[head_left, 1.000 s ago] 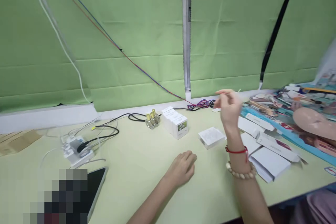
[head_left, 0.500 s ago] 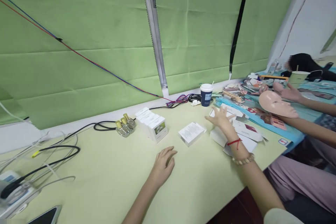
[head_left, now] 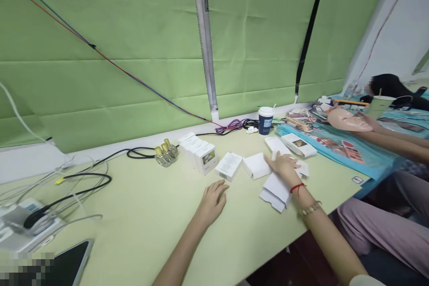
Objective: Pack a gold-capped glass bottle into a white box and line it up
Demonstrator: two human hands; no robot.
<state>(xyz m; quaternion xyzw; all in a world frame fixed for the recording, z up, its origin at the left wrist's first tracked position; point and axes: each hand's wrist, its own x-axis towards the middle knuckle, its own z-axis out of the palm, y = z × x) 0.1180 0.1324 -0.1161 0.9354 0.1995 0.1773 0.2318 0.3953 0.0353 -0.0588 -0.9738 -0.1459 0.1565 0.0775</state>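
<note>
Since half a second ago your right hand point(head_left: 284, 166) has come down from above the flat packs and now lies palm-down on a heap of flattened white cartons point(head_left: 276, 190), and a folded white carton point(head_left: 256, 165) that was not there before lies just left of it. The small white box with printed text point(head_left: 229, 166) has slid closer to the row of boxes. Your left hand point(head_left: 213, 200) has barely shifted.

Your right fingers point(head_left: 272, 161) are spread and flat, pressing on the card rather than gripping it; they touch the right edge of the folded white carton. Your left fingers point(head_left: 223, 187) are loosely curled, grasping nothing, resting on the pale green tabletop point(head_left: 144, 223) just short of the printed box.

Counting outward: one folded carton, one printed box, and a heap of flat cartons whose number you cannot tell. Beyond the right hand lie two longer flat packs point(head_left: 291, 144). Behind the printed box stands a row of about four white boxes point(head_left: 197, 154), the nearest bearing a small picture. Beside the row stand three glass bottles with gold caps point(head_left: 166, 153). One dark blue paper cup point(head_left: 265, 120) stands by the green wall.

At the far right another person's hand point(head_left: 367, 120) touches a flesh-coloured face mask point(head_left: 346, 119).
</note>
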